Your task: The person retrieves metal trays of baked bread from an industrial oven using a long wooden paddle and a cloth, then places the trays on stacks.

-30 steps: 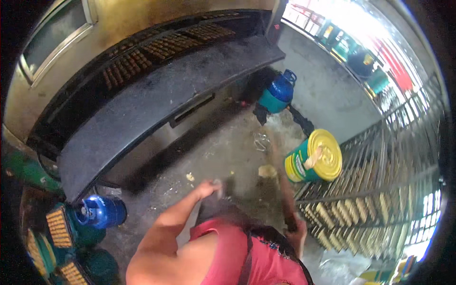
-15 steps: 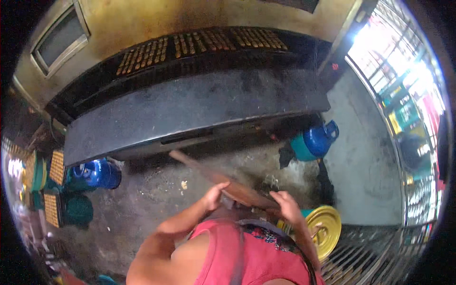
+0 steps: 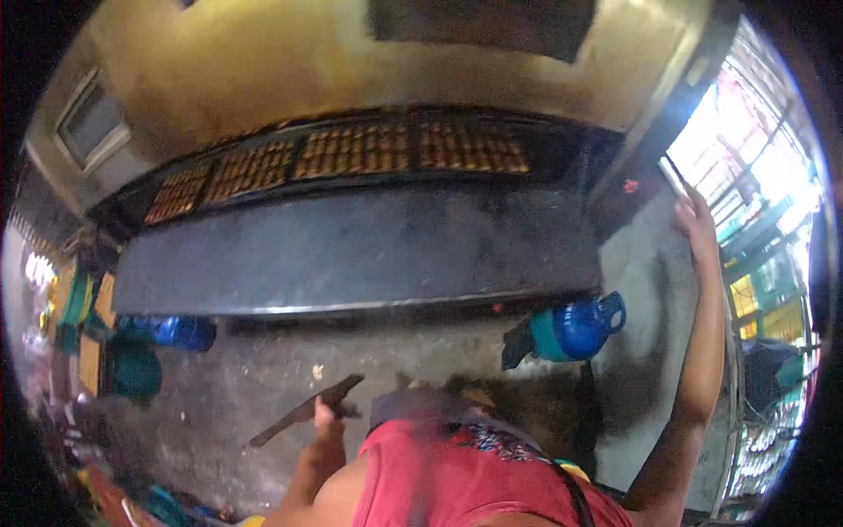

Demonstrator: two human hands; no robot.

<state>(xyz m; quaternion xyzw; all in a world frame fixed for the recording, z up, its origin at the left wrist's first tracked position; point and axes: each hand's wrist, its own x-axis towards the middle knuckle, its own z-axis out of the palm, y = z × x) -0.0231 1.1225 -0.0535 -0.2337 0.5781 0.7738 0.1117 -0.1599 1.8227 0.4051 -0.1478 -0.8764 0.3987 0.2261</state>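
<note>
My left hand (image 3: 327,413) is closed around a flat, dark brown wooden piece (image 3: 294,422), which slants over the floor left of my body. My right hand (image 3: 695,221) is raised far to the right, arm stretched, beside the bright barred opening. A thin light-and-dark strip shows at its fingertips; whether my hand holds it or only reaches its edge I cannot make out, as the fingers are blurred. Ahead, several dark trays (image 3: 356,154) with rows of browned baked pieces lie in a long recess behind a dark counter (image 3: 369,250).
Blue gas cylinders stand beneath the counter's right end (image 3: 580,329) and left end (image 3: 180,334). A dark green round container (image 3: 136,369) is at the left, by more trays. Above the recess rises a stained yellowish wall (image 3: 263,61); a barred opening (image 3: 746,149) lies right.
Both hands were on the long wooden piece before me. Now my left hand alone has it, moved left, and my right hand has let go and swung up right. The view has tilted upward.
</note>
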